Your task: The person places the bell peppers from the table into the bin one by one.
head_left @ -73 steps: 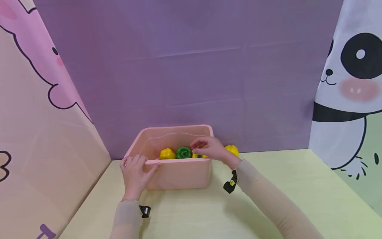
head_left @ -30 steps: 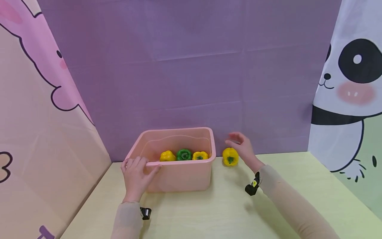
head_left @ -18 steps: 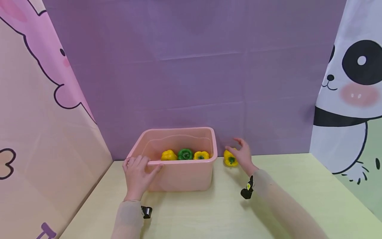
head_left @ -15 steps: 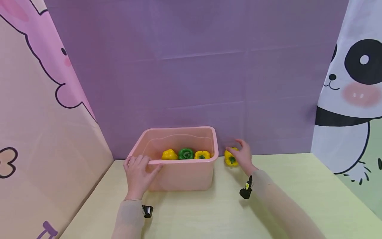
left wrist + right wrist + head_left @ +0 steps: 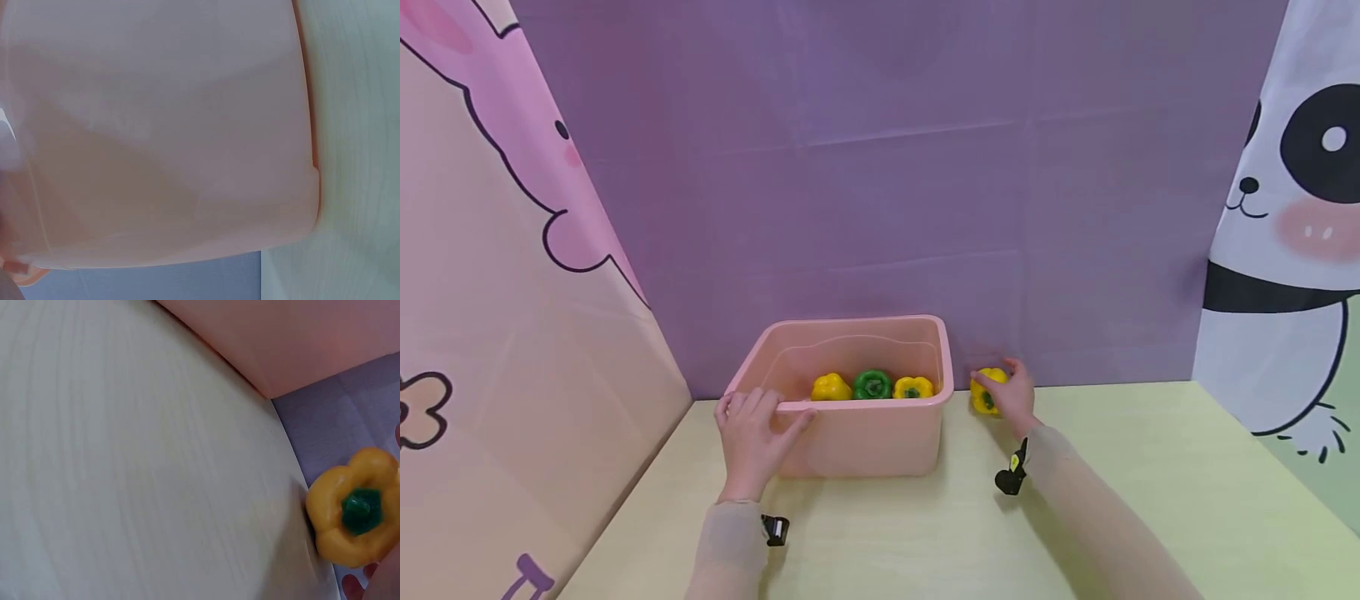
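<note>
A pink plastic bin (image 5: 865, 442) stands against the purple backdrop. Over its near left rim my left hand (image 5: 749, 442) is hooked, fingers inside and thumb along the front wall; the left wrist view mostly shows the bin's side. Inside lie a yellow bell pepper (image 5: 831, 387), a green bell pepper (image 5: 872, 385) and another yellow bell pepper (image 5: 913, 388). To the right of the bin, my right hand (image 5: 1017, 397) grips a further yellow bell pepper (image 5: 983, 398) between thumb and fingers. Its green stem faces me in the right wrist view, and fingertips (image 5: 352, 587) show beside it.
The pale wooden table (image 5: 865, 533) runs up to the purple backdrop (image 5: 880, 183). On the left is a pink cartoon panel (image 5: 512, 375), and on the right a panda panel (image 5: 1262, 350). Each wrist wears a small black camera.
My right hand has left the bin, moved right to the loose yellow pepper and closed round it. My left hand has stayed on the bin's rim.
</note>
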A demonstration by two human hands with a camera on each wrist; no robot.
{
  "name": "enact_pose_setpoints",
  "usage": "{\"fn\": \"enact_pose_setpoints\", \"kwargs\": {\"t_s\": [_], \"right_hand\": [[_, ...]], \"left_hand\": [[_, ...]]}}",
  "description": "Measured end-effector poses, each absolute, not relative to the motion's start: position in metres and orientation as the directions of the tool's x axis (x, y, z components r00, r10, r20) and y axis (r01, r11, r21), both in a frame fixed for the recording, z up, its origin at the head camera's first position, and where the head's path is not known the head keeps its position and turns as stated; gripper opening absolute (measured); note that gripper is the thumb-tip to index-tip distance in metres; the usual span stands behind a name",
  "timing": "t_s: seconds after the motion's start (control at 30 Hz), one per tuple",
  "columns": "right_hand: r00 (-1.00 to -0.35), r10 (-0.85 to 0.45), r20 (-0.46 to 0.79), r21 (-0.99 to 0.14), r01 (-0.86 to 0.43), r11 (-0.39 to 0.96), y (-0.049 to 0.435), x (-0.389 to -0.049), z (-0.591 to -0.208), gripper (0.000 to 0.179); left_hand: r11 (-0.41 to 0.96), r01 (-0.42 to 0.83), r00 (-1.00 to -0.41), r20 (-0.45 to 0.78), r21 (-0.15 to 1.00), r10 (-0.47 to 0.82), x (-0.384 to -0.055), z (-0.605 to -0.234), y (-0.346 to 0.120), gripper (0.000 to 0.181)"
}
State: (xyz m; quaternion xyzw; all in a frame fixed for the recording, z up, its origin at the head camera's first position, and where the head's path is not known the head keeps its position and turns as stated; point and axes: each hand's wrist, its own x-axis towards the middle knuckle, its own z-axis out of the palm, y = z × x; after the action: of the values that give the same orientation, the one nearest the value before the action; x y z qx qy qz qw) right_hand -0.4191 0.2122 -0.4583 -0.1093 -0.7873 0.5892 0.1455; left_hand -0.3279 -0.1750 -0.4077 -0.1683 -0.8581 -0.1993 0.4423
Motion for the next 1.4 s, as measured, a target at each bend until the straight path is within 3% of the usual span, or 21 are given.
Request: {"fn": "enact_pose_setpoints", "kwargs": {"t_s": [0.27, 0.6, 1.17, 1.4], "right_hand": [[-0.942, 0.326, 0.084, -0.959, 0.013, 0.284, 0.211, -0.421, -0.463, 0.069], [-0.974, 0.206, 0.091, -0.939, -0.014, 0.345, 0.216, -0.423, -0.461, 0.056], [-0.999, 0.042, 0.004, -0.933, 0.011, 0.360, 0.226, -0.424, -0.462, 0.059], [-0.997, 0.049, 0.066, -0.918, -0.041, 0.394, 0.225, -0.424, -0.470, 0.068]], "left_hand": [[0.862, 0.470, -0.550, 0.827, 0.192, 0.115, -0.328, -0.408, -0.174, 0.054], [0.862, 0.475, -0.520, 0.847, 0.177, 0.113, -0.329, -0.406, -0.174, 0.058], [0.862, 0.466, -0.548, 0.830, 0.200, 0.104, -0.326, -0.408, -0.174, 0.055], [0.863, 0.468, -0.541, 0.834, 0.191, 0.109, -0.327, -0.409, -0.174, 0.058]]}}
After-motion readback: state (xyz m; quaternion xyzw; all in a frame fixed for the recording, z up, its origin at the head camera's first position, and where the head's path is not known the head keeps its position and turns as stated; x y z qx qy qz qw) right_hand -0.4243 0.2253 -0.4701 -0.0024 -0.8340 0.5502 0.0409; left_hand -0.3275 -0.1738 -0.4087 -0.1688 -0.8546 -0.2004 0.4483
